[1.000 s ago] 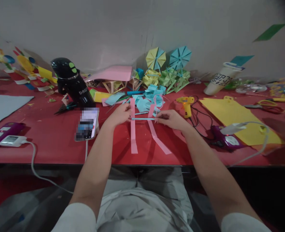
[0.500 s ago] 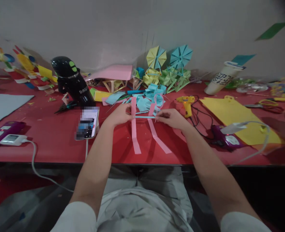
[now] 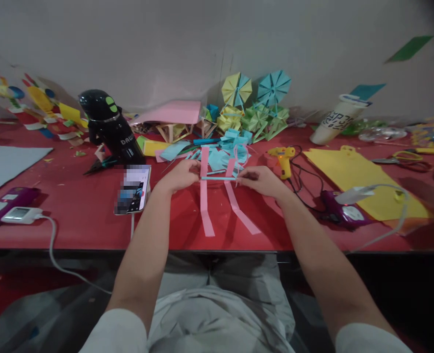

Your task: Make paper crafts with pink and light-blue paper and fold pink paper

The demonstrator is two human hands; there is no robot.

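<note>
Stick [image 3: 218, 178], thin and pale blue, spans the gap between the left hand [image 3: 182, 176] and the right hand [image 3: 258, 180], its long axis running from nine to three o'clock. Both hands pinch it, thumb and fingers together, one at either end. It crosses above two pink strips on the red surface [image 3: 182, 230]. The left strip [image 3: 204, 198] runs from twelve to six, its lower end bent toward five. The right strip [image 3: 232, 197] slants from its crossing toward five, its tail bending nearer four. Blue scraps [image 3: 218, 159] lie just beyond the stick at twelve. The glue gun [image 3: 285, 159] stands at two o'clock from the right hand; the flask [image 3: 124, 137] leans at ten from the stick.
</note>
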